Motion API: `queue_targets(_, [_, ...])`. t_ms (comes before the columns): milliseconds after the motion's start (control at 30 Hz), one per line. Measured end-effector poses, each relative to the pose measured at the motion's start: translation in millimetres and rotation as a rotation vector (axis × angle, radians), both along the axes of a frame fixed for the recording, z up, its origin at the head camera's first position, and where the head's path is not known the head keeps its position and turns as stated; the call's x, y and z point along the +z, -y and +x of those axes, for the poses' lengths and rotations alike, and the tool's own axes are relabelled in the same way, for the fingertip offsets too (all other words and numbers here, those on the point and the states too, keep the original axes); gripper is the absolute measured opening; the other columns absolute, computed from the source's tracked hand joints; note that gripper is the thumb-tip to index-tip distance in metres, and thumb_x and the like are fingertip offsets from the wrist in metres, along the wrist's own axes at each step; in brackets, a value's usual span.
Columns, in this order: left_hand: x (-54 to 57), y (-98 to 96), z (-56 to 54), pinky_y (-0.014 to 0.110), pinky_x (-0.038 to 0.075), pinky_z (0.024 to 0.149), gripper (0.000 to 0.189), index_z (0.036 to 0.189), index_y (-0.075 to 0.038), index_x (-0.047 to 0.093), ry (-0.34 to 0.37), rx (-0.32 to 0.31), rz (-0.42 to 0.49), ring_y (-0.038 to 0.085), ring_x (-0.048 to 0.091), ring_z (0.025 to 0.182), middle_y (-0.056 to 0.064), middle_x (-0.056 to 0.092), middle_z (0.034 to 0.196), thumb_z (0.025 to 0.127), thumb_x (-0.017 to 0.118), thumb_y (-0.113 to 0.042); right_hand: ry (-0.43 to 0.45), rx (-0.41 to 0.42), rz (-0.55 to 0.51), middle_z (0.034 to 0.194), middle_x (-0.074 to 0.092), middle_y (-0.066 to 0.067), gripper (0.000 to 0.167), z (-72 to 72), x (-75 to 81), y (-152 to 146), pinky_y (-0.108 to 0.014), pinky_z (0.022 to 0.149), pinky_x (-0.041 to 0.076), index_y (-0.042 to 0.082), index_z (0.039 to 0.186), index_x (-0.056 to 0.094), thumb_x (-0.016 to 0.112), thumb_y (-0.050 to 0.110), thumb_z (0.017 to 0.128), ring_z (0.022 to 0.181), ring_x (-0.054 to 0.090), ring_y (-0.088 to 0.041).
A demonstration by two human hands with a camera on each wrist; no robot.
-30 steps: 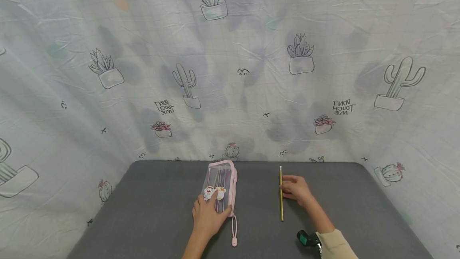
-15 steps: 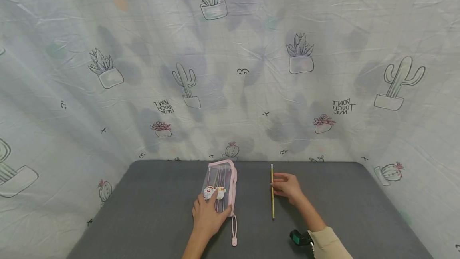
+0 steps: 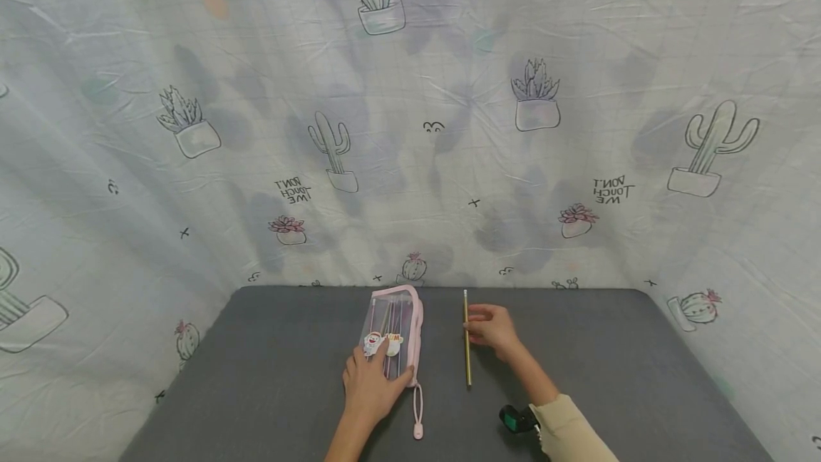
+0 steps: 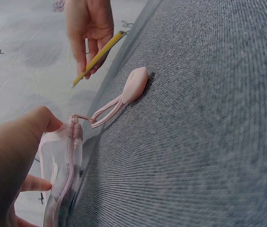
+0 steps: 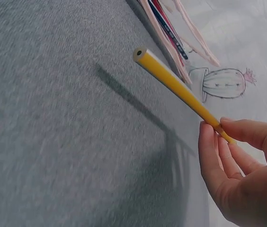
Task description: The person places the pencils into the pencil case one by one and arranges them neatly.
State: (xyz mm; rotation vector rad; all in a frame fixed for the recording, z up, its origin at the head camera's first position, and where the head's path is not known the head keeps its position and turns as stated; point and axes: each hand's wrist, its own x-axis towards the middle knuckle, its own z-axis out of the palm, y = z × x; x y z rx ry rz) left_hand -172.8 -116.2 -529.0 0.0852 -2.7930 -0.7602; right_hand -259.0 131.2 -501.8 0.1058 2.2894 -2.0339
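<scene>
A clear pencil case (image 3: pixel 399 316) with pink trim, stickers and several pencils inside lies on the grey table. My left hand (image 3: pixel 372 387) rests on its near end, thumb by the zipper edge and index finger on the stickers. Beside the thumb, the zipper's pink pull (image 4: pixel 135 85) lies on the cloth. To the right of the case, my right hand (image 3: pixel 492 329) pinches a yellow pencil (image 5: pixel 176 87) between thumb and fingers near its eraser end. The pencil's unsharpened end points toward the near side, and its shadow (image 5: pixel 129 97) falls on the cloth apart from it.
Grey cloth covers the table (image 3: pixel 269 376). A pale curtain (image 3: pixel 449 162) printed with cacti hangs behind it and along both sides. A black and green device (image 3: pixel 516 419) sits at the right wrist, beside the beige sleeve (image 3: pixel 567 428).
My right hand has moved steadily left with the pencil, closer to the pencil case. The left hand and the case have stayed in place.
</scene>
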Motion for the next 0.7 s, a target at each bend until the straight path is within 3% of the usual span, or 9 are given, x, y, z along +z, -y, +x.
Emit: queue_targets(700, [-1.7, -0.1, -0.4, 0.072, 0.040, 0.097, 0.078, 0.143, -0.008, 0.064, 0.017, -0.002, -0.007, 0.054, 0.050, 0.117, 0.036, 0.047, 0.129, 0.084, 0.076, -0.058, -0.044, 0.008, 0.009, 0.107, 0.072, -0.030, 0.041, -11.9, 1.7, 42.4, -0.035, 0.065, 0.063, -0.017, 0.128, 0.064, 0.073, -0.014, 0.087, 0.074, 0.074, -0.021])
